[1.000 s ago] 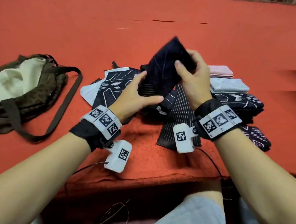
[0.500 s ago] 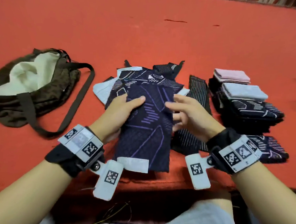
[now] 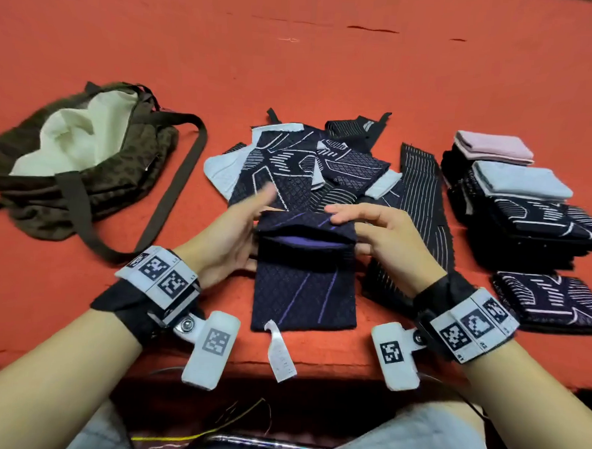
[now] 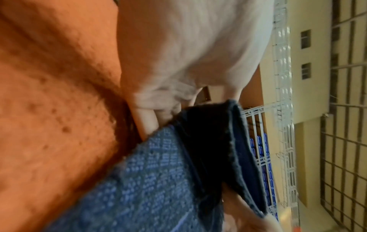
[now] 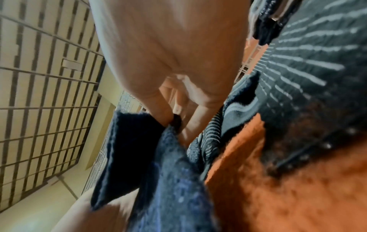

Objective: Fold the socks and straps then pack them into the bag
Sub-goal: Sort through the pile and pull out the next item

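Observation:
A navy sock with purple lines (image 3: 305, 290) lies at the table's near edge, its white tag (image 3: 281, 355) hanging over the front. Its far end is lifted and doubled back toward me. My left hand (image 3: 253, 222) holds the flap's left side, fingers curled at the sock (image 4: 198, 157), thumb raised. My right hand (image 3: 342, 223) pinches the flap's right corner (image 5: 139, 141). Behind lies a pile of unfolded patterned socks (image 3: 291, 165) and a striped strap (image 3: 422, 203). The brown bag (image 3: 73, 192) lies open at the left, showing its pale lining.
A stack of folded socks (image 3: 521, 208) stands at the right, with pink and light blue ones on top. One folded patterned sock (image 3: 551, 303) lies in front of it. The bag's long strap (image 3: 172, 197) loops toward the pile. Red cloth (image 3: 296, 70) covers the table.
The sock, held up a second ago, was laid flat near the front edge. Both hands have since lifted its far end and folded it back toward me.

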Demonstrator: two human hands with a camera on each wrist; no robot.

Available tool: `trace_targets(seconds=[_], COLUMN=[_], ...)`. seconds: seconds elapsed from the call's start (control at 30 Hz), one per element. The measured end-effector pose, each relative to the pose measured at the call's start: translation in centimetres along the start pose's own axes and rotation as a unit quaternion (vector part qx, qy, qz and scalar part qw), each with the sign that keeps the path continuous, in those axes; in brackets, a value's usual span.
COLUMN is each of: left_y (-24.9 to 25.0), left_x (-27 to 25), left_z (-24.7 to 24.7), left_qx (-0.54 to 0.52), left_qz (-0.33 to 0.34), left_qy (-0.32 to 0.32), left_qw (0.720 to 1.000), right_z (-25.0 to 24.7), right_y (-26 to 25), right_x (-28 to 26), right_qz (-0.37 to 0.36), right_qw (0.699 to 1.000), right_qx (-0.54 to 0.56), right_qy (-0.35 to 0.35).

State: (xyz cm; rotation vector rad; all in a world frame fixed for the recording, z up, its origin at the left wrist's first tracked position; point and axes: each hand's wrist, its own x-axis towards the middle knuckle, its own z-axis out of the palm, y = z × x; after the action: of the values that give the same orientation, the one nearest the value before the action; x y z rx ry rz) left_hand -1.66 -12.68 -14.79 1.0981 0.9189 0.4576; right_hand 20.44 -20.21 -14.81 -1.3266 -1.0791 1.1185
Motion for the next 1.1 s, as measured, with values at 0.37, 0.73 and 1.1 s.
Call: trace_targets(seconds=[0.37, 0.73, 1.1], left_y=[0.1, -0.2, -1.0], left_x=[-0.5, -0.6, -0.8], left_z=[1.2, 1.6, 1.7], left_qx=[-0.002, 0.012, 0.013], left_qz=[0.133, 0.132, 0.156], left_qy=[0.090, 0.123, 0.034], left_qw=[0.987, 0.984, 0.987], right_z=[0.9, 1.8, 0.5], right_y=[0.9, 0.7, 1.0], right_x=[-0.2, -0.4, -1.1], right_qz=[0.105, 0.004, 0.038], right_qw=[0.991, 0.997, 0.997], right_qx=[0.030, 0.075, 0.021], right_qy=[-0.073, -0.009, -0.059])
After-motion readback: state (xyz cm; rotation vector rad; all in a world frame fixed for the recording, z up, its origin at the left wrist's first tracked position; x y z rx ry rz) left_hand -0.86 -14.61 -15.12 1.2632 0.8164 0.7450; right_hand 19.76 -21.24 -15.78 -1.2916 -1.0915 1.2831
